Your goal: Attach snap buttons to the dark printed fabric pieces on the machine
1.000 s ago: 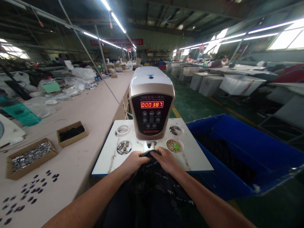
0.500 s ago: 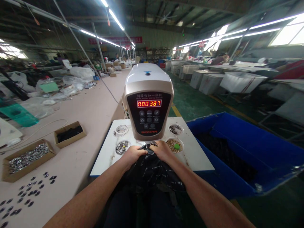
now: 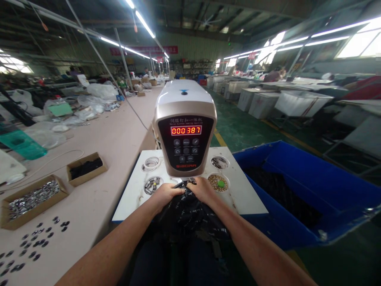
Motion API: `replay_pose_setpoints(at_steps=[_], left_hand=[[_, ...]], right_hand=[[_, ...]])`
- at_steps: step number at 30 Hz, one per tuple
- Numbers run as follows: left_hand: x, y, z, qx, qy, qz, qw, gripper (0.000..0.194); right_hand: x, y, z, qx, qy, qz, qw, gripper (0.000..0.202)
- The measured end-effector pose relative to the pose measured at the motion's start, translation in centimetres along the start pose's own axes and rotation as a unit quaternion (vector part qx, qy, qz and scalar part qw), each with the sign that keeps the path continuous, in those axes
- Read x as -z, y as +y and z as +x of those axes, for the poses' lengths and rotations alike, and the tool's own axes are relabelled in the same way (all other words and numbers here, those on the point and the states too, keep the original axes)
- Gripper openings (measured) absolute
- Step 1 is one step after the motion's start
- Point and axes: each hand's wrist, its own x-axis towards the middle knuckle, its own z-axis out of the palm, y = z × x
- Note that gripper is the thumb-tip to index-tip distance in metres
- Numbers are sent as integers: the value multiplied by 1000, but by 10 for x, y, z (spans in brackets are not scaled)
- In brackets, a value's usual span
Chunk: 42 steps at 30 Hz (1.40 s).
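Observation:
A button machine (image 3: 186, 119) with a lit red display reading 000387 stands straight in front of me. Under its head, my left hand (image 3: 165, 194) and my right hand (image 3: 202, 189) both grip the top edge of a black garment (image 3: 190, 214) printed with small white marks. My thumbs press on the cloth close together, one on each side of the machine's working point, which the head and my fingers hide. The garment hangs down over the front of the white machine table (image 3: 133, 206) toward my lap.
Round wells in the machine table hold metal parts (image 3: 152, 185) and brass-coloured pieces (image 3: 214, 183). On the left bench (image 3: 98, 198) are a carton of metal snaps (image 3: 34, 200), a carton of black pieces (image 3: 86, 169) and scattered dark buttons (image 3: 38, 236). A blue bin (image 3: 336, 174) with dark cloth stands right.
The black cloth between my hands has shifted slightly under the machine head. Both hands keep nearly the same place and grip, and the display number is unchanged.

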Motion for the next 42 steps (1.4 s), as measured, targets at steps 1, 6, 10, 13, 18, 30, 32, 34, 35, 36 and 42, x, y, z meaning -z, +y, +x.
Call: replay_pose_setpoints(at_steps=[1, 6, 10, 13, 18, 30, 32, 34, 35, 36, 42], left_hand=[[1, -2, -1, -13, 19, 20, 1000, 37], [5, -11, -4, -72, 93, 97, 988, 36], [5, -16, -1, -70, 84, 90, 990, 35], [4, -18, 0, -64, 75, 70, 993, 33], [3, -20, 1, -62, 72, 30, 995, 35], [2, -24, 3, -71, 79, -5, 994, 30], [1, -23, 3, -69, 79, -8, 994, 30], [1, -23, 3, -66, 78, -10, 995, 31], [1, -23, 3, -65, 78, -11, 995, 32], [1, -23, 3, -64, 78, -11, 995, 32], [1, -25, 4, -64, 84, 4, 994, 31]], right_hand=[[-1, 0, -1, -2, 4, -8, 1000, 19], [-4, 4, -4, -1, 14, -37, 999, 24], [-4, 7, -3, 6, 15, -51, 999, 24], [-4, 8, -2, 9, 15, -60, 998, 23], [-5, 9, -1, 7, 16, -69, 997, 22], [-3, 8, 0, 0, 11, -62, 998, 21], [-3, 8, -1, 3, 10, -58, 998, 21], [-3, 8, -1, 5, 8, -54, 999, 20], [-3, 8, -1, 5, 8, -52, 999, 20], [-4, 9, -1, 4, 7, -50, 999, 19], [-6, 11, -1, -9, 7, -40, 999, 22]])
